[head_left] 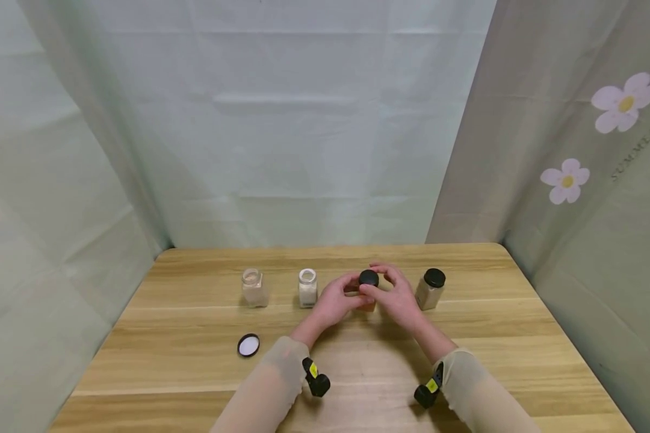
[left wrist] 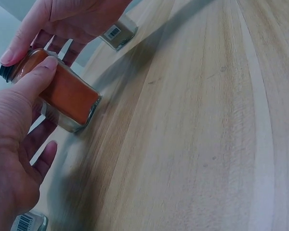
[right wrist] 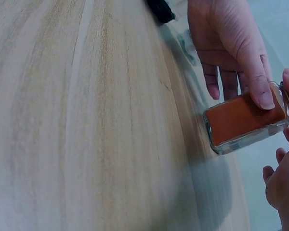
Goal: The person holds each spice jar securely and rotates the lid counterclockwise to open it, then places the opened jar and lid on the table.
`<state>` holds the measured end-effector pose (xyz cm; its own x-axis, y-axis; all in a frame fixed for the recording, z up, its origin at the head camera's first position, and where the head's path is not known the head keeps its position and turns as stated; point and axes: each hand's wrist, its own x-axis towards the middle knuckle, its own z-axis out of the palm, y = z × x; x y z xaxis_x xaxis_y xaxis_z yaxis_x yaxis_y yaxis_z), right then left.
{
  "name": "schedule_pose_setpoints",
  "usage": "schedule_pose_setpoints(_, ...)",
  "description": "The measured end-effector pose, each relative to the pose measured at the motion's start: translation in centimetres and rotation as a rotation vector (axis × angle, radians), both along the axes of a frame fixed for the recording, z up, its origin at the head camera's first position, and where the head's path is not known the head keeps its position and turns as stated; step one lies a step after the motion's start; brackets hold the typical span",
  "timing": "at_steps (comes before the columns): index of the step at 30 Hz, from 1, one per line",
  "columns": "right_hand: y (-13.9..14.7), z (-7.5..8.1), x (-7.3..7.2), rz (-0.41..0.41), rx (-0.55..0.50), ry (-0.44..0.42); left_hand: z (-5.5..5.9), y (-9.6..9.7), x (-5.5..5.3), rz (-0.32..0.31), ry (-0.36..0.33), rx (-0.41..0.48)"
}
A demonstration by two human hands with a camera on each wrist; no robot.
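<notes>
Fingers of the left hand [head_left: 333, 302] curl round the body of a glass jar of orange-red powder [left wrist: 70, 91]; those of the right hand [head_left: 399, 296] pinch its black cap [head_left: 369, 277], so the jar sits between both hands. Near it I see a black-capped jar [head_left: 430, 294] at three o'clock and an uncapped white-filled jar [head_left: 307, 294] at nine. Farther out, also at nine, stands another uncapped jar [head_left: 255, 294]; at eight, a loose black-rimmed lid [head_left: 248, 345].

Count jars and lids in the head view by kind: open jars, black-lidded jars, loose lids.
Open: 2 (far-left jar, second jar from the left)
Black-lidded: 2 (orange-filled jar, far-right jar)
Loose: 1 (flat-lying lid)
Total: 5
</notes>
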<state>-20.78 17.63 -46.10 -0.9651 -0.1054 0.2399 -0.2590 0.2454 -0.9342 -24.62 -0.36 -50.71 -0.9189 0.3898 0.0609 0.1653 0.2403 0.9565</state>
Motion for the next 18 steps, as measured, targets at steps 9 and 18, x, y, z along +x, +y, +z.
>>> schedule_pose_setpoints(9, 0.0, -0.1, 0.0, 0.016, -0.007, 0.036, 0.0, -0.1, 0.1, -0.016, 0.017, -0.016)
schedule_pose_setpoints(18, 0.5, -2.3, -1.4, 0.015, -0.006, 0.015, 0.0, 0.0, 0.1, -0.008, 0.034, -0.049)
